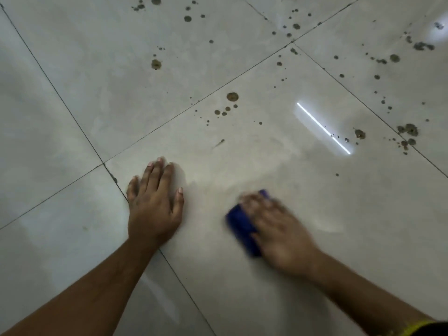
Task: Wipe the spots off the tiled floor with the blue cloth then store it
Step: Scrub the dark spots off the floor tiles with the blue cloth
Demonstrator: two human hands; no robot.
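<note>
My right hand point(276, 229) presses a folded blue cloth point(240, 226) flat onto the pale tiled floor point(242, 170); hand and cloth are blurred by motion, and the cloth shows at the hand's left side and by the fingertips. My left hand point(155, 202) rests flat on the floor to the left, fingers spread, holding nothing. Brown spots point(232, 96) lie scattered ahead of both hands, with more spots point(409, 129) at the right and further spots point(156, 64) towards the far edge. The tile around the cloth shows faint wipe smears.
Dark grout lines point(104, 163) cross the floor diagonally. A bright strip of reflected light point(323, 128) lies on the tile ahead of my right hand. A dark and yellow sleeve edge point(421, 327) shows at the bottom right.
</note>
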